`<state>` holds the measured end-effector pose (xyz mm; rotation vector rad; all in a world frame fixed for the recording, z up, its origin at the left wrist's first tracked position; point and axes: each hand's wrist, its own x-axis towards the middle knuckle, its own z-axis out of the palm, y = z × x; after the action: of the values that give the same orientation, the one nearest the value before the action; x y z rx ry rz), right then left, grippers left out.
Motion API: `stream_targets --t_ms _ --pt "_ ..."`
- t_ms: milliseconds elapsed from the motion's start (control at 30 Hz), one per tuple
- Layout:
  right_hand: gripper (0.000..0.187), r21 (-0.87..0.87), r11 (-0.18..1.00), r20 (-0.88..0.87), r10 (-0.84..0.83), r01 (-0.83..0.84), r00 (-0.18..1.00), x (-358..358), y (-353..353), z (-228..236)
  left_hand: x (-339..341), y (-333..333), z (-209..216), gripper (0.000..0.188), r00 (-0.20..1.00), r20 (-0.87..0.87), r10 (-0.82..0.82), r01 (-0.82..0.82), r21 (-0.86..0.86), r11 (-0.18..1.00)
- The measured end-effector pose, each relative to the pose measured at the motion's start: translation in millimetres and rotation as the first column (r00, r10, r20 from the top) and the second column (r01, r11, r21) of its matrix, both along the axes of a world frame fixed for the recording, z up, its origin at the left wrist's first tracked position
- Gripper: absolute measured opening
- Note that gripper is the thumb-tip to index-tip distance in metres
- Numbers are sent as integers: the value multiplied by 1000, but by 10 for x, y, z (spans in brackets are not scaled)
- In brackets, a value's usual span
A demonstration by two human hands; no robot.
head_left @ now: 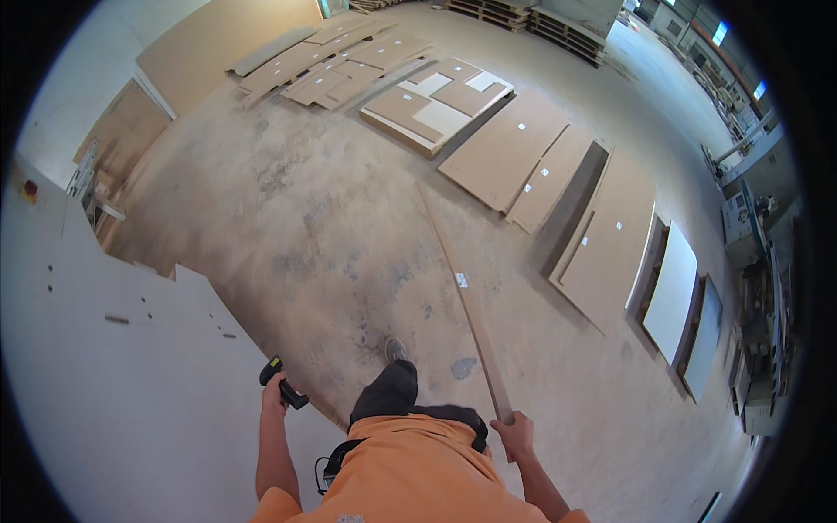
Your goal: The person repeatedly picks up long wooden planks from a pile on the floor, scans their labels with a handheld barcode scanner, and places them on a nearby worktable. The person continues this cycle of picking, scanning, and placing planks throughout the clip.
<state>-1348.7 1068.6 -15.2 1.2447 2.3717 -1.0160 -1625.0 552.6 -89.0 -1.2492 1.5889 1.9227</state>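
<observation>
In my left hand (275, 394) is a black handheld barcode scanner (271, 370) with yellow-green marks, its head pointing up and away from me. The fingers are wrapped round its grip. My right hand (516, 436) is closed round the near end of a long narrow wooden strip (475, 327). The strip reaches forward over the floor, tilting to the left toward its far end. A white label (461, 280) sticks to it about midway.
Stacks of brown boards (506, 148) with white labels lie in a curving row ahead and right. White panels (671, 292) lie at the right. A large pale machine or panel surface (131, 375) stands close on my left. Pallets (567, 33) are stacked at the back.
</observation>
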Motion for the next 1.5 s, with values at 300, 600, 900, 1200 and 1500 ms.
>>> stream_targets --t_ms 300,600,900,1200,1500 --pt "46 22 982 -247 -178 189 953 -2965 310 221 -3274 1270 1048 28 871 -251 -422 329 -339 881" --pt "51 26 978 -316 -190 208 929 -6829 1470 -376 -4897 994 148 17 916 -127 -381 298 -421 857" --pt "52 67 979 -395 -150 192 906 -10792 1460 -269 -4818 192 -191 30 922 324 214 -66 -412 909" --pt "54 -20 995 -156 -102 100 982 -12985 515 -767 -7667 -667 -583 49 793 610 8 365 -485 795" --pt "59 -156 987 -95 -40 25 995 -15236 -378 -965 -13076 -827 1053 30 840 43 -542 375 -766 522"
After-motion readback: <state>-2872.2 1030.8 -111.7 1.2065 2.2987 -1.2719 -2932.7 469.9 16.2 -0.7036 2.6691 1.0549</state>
